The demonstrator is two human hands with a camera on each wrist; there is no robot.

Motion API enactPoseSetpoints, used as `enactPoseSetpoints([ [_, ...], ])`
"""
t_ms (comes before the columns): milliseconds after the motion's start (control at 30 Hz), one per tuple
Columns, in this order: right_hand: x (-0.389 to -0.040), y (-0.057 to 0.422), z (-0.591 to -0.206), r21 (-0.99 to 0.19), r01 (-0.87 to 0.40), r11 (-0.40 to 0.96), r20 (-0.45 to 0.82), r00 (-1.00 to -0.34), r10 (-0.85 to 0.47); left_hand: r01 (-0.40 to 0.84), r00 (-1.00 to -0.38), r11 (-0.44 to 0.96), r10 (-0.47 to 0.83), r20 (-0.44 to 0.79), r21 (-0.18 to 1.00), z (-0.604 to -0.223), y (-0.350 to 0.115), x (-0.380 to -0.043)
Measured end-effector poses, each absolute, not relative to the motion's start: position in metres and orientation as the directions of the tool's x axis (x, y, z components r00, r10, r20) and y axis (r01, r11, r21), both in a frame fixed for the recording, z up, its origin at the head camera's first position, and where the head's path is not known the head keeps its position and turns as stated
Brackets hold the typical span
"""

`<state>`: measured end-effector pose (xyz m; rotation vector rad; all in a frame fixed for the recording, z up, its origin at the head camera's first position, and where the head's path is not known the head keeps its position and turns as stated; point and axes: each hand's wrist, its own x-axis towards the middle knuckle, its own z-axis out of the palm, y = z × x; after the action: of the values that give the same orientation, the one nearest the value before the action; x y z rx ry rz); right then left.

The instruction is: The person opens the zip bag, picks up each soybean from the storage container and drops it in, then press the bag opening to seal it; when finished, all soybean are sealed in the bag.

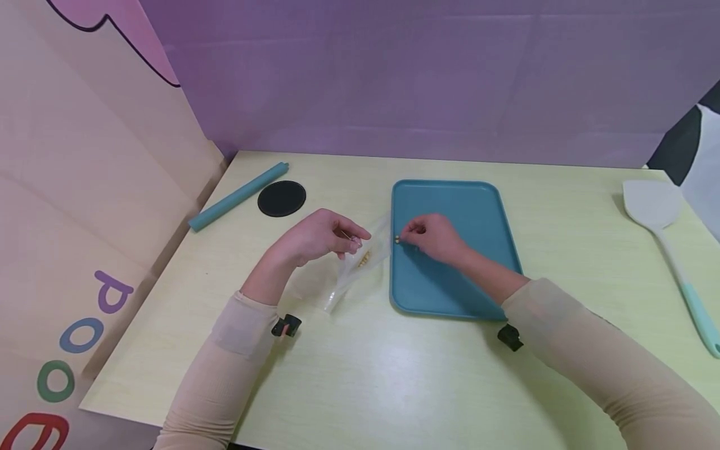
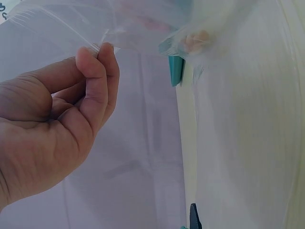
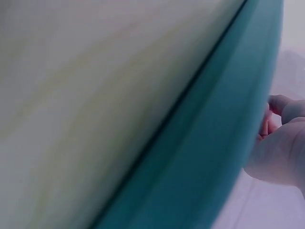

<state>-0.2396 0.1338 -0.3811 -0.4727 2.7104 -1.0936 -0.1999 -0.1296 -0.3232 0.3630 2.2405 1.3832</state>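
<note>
In the head view, my left hand (image 1: 326, 237) pinches the edge of a clear plastic bag (image 2: 138, 28) between thumb and fingertips. The thin film hangs from the fingers and spreads over the table beside the tray. Several small yellow pieces (image 1: 364, 259) lie in the bag. My right hand (image 1: 435, 239) reaches over the blue tray (image 1: 467, 200), its fingers curled and the thumb against the index finger. Small yellow pieces (image 1: 397, 239) show right at its fingertips, by the tray's left rim. In the right wrist view, the tray's side hides part of the right hand (image 3: 281, 148).
A blue rolling-pin-like rod (image 1: 239, 196) and a black round disc (image 1: 282, 199) lie at the back left. A white turner (image 1: 652, 203) with a mint handle lies along the right side. A purple wall (image 1: 422, 81) stands behind the table (image 1: 360, 387).
</note>
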Motion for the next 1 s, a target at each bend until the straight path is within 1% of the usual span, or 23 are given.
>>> enactPoseSetpoints([
  [133, -0.237, 0.133, -0.376, -0.726, -0.191, 0.66, -0.073, -0.934, -0.35, -0.026, -0.85, 0.451, 0.46, -0.257, 0.892, -0.324, -0.13, -0.2],
  [300, -0.232, 0.13, -0.367, -0.764, -0.169, 0.623, -0.064, -0.941, -0.333, -0.024, -0.85, 0.453, 0.46, -0.256, 0.891, -0.323, -0.13, -0.199],
  [467, -0.227, 0.127, -0.353, -0.823, -0.163, 0.544, -0.031, -0.943, -0.33, -0.018, -0.851, 0.456, 0.46, -0.253, 0.89, -0.321, -0.131, -0.199],
  [633, -0.22, 0.125, -0.345, -0.87, -0.172, 0.462, -0.004, -0.934, -0.357, -0.024, -0.85, 0.454, 0.46, -0.257, 0.891, -0.32, -0.131, -0.199],
  [1000, -0.21, 0.117, -0.343, -0.895, -0.16, 0.417, -0.027, -0.913, -0.406, -0.01, -0.849, 0.46, 0.466, -0.25, 0.888, -0.321, -0.131, -0.199],
])
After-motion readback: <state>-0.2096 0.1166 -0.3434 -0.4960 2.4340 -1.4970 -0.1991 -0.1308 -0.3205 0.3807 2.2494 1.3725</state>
